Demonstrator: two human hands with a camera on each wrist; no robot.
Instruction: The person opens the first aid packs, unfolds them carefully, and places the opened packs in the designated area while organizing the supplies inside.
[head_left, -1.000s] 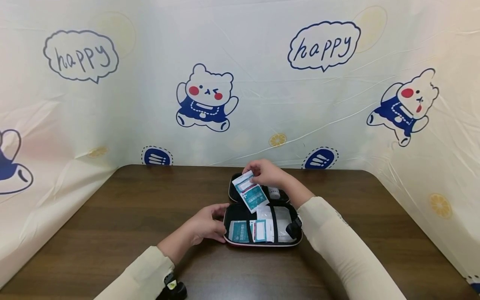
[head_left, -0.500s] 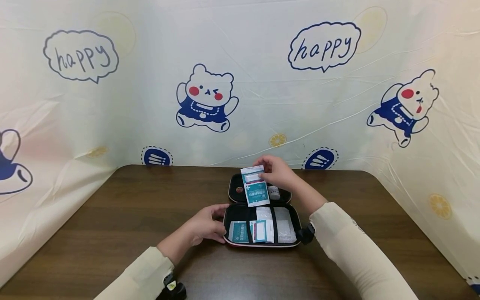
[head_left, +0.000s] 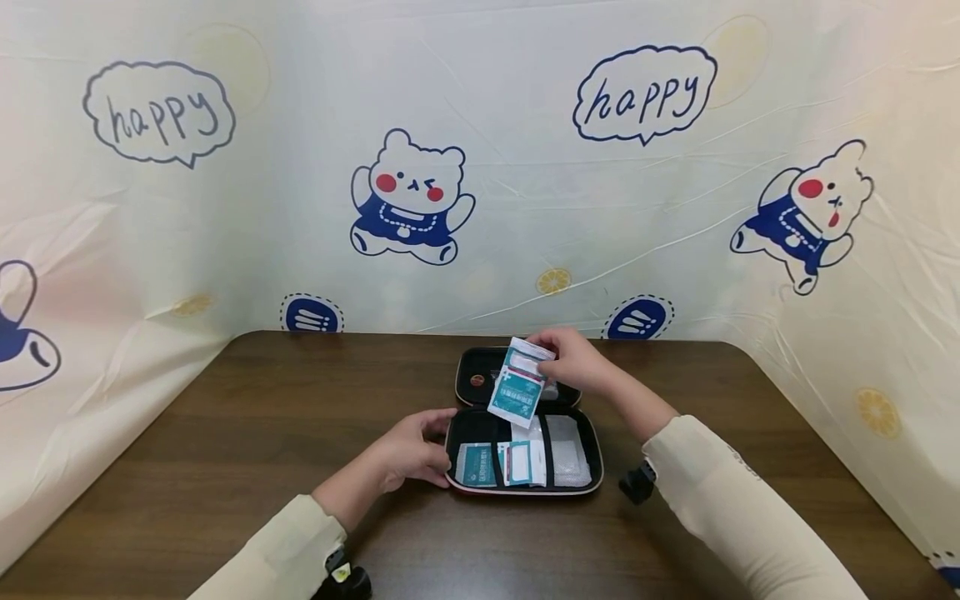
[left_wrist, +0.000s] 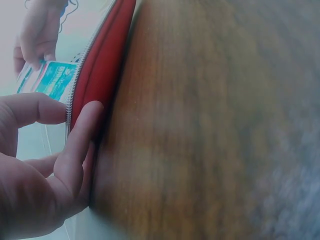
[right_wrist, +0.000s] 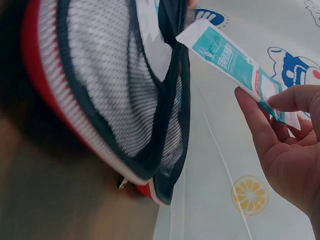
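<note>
My right hand (head_left: 573,358) pinches the upper end of a teal-and-white sachet (head_left: 517,392) between thumb and fingers, over the opened zip case (head_left: 472,427). In the right wrist view the sachet (right_wrist: 230,57) slants past the case's mesh pocket (right_wrist: 100,55). At the case's left end, my left hand (head_left: 412,450) grips the rim; the left wrist view shows its thumb and fingers on the red shell (left_wrist: 100,65) and zipper edge. Inside the front half, black straps cross another teal sachet (head_left: 476,465), white-and-teal packets (head_left: 522,463) and a clear-wrapped white item (head_left: 568,454).
The case's lid half (head_left: 467,387) lies open behind, its contents partly covered by the sachet and right hand. Brown wood-grain table (head_left: 300,400) surrounds the case. A printed curtain (head_left: 510,208) hangs right behind the table's far edge.
The right hand has moved rightwards with the sachet, which turned upright and then tilted the other way. The left hand has stayed at the case's rim.
</note>
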